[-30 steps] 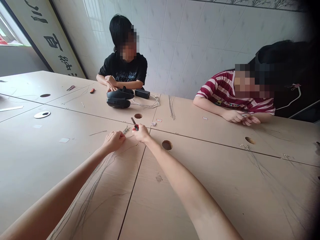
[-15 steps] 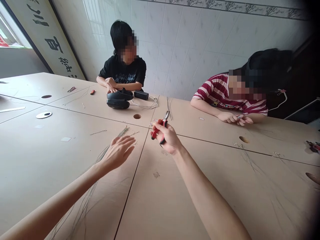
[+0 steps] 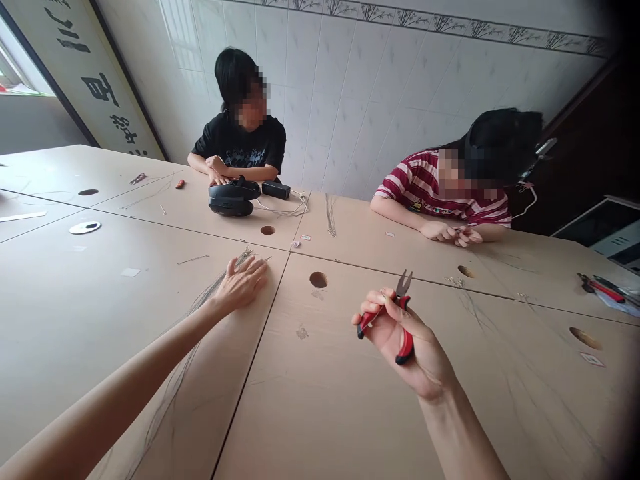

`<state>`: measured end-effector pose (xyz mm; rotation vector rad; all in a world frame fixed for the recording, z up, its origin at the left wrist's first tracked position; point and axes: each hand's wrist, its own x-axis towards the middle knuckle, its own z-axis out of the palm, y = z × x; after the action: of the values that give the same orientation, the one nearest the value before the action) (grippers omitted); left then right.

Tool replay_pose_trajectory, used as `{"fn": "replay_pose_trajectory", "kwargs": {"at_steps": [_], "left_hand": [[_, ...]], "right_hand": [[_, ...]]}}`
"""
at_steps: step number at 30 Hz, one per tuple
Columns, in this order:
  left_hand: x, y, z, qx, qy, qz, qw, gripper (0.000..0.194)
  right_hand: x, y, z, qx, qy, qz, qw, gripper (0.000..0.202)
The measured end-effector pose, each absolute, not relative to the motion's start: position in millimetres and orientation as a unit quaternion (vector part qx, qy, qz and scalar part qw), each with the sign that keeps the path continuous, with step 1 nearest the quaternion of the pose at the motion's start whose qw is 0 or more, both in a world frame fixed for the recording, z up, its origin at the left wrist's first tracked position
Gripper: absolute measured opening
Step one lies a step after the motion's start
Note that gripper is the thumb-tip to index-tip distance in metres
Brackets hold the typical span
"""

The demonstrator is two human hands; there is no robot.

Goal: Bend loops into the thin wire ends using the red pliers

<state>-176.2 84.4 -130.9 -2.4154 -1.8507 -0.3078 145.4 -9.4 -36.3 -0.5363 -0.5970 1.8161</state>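
My right hand holds red-and-black pliers above the table, right of centre, with the jaws pointing away and slightly apart. My left hand lies palm down, fingers spread, near the far end of a bundle of long thin wires or chains. The bundle runs toward me along my left forearm. Small metallic ends show just beyond my left fingers. A short twisted strand lies left of that hand.
Two people sit across the wooden table. A black headset and a black box with white cable lie before one. More thin strands lie at the far side; tools are at right.
My right hand has moved right and nearer to me with the pliers, whose handles and jaws are wider apart. My left hand has shifted slightly over the strand ends.
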Motion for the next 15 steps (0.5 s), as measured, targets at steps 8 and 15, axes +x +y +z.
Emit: {"fn": "replay_pose_trajectory", "kwargs": {"at_steps": [8,15], "left_hand": [[-189,-25,-140,-0.827,-0.556,-0.073,0.047,0.053],[-230,-86,-149,-0.815,-0.574,-0.063,0.04,0.06]], "right_hand": [[185,-33,-16,-0.259,-0.237,0.716,0.603,0.019],[226,-58,12,-0.296,-0.166,0.617,0.71,0.031]]}}
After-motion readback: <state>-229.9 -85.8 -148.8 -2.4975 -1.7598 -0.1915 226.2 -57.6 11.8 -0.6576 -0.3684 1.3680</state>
